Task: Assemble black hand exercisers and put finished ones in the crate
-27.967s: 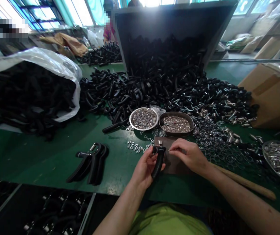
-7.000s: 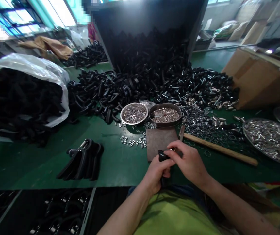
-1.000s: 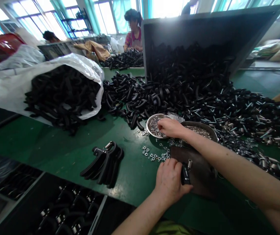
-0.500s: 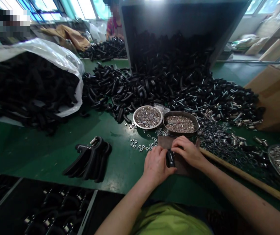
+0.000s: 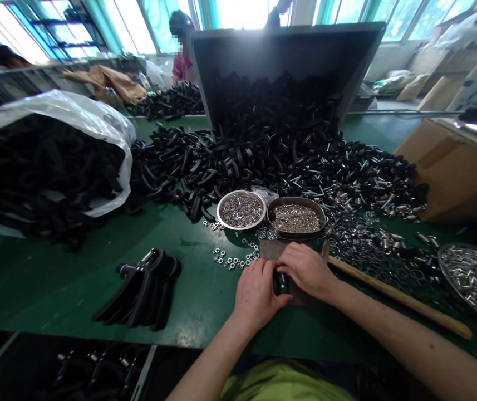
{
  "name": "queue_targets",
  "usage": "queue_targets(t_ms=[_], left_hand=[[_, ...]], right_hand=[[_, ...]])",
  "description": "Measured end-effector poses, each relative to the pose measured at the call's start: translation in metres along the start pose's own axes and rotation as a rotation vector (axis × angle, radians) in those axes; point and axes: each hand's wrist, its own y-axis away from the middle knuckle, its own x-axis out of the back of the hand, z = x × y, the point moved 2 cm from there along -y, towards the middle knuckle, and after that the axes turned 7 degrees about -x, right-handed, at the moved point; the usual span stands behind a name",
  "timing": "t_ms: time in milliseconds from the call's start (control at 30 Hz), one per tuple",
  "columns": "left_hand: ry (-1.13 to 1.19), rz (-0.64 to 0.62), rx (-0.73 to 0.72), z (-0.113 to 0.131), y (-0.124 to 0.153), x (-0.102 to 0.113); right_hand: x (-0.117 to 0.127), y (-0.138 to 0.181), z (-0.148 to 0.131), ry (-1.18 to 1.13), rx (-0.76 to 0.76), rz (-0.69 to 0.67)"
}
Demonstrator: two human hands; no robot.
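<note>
My left hand (image 5: pixel 259 289) is closed around a small black cylindrical part (image 5: pixel 282 283), thumb below it and fingers above. At the far end of that part, my right hand (image 5: pixel 307 270) pinches with thumb and fingertips; whatever is between them is hidden. Both hands rest over a flat brown metal plate (image 5: pixel 300 295). Just beyond stand a round dish of small metal rings (image 5: pixel 242 210) and an oval tin of tiny metal pins (image 5: pixel 296 218). Loose ring-shaped metal pieces (image 5: pixel 232 262) are scattered left of the plate.
Several curved black handles (image 5: pixel 144 292) lie stacked at left. A wooden stick (image 5: pixel 401 295) slants right of the plate. Black parts (image 5: pixel 238 156) heap out of a tipped grey bin (image 5: pixel 347 61). A white bag (image 5: pixel 127 167), a cardboard box (image 5: pixel 455 172) and a pin tray (image 5: pixel 474 278) flank the bench. People are beyond.
The camera view has tilted up and shifted slightly, so the bench appears lower and further left. Both hands stay together at the black part, with the right fingers still at its far end.
</note>
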Motion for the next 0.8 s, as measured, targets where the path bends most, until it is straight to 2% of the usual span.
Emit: queue_targets(t_ms=[67, 167, 233, 333, 533, 667, 800], left_hand=[[-0.003, -0.010, -0.024, 0.000, 0.001, 0.001], [-0.031, -0.046, -0.074, 0.002, 0.002, 0.004], [-0.055, -0.058, -0.096, 0.003, 0.002, 0.005], [-0.089, -0.064, -0.106, 0.004, 0.002, 0.005], [-0.102, -0.074, -0.126, 0.003, 0.001, 0.005], [-0.095, -0.070, -0.136, 0.002, 0.001, 0.005], [-0.077, -0.071, -0.137, 0.002, 0.001, 0.005]], right_hand=[[0.017, -0.016, 0.019, 0.067, -0.101, -0.028], [0.037, -0.043, 0.057, 0.262, -0.367, -0.049], [0.041, -0.059, 0.076, 0.321, -0.439, -0.107], [0.036, -0.071, 0.091, 0.341, -0.464, -0.184], [0.028, -0.074, 0.096, 0.325, -0.473, -0.243], [0.027, -0.075, 0.103, 0.272, -0.469, -0.245], [0.025, -0.074, 0.109, 0.216, -0.485, -0.181]])
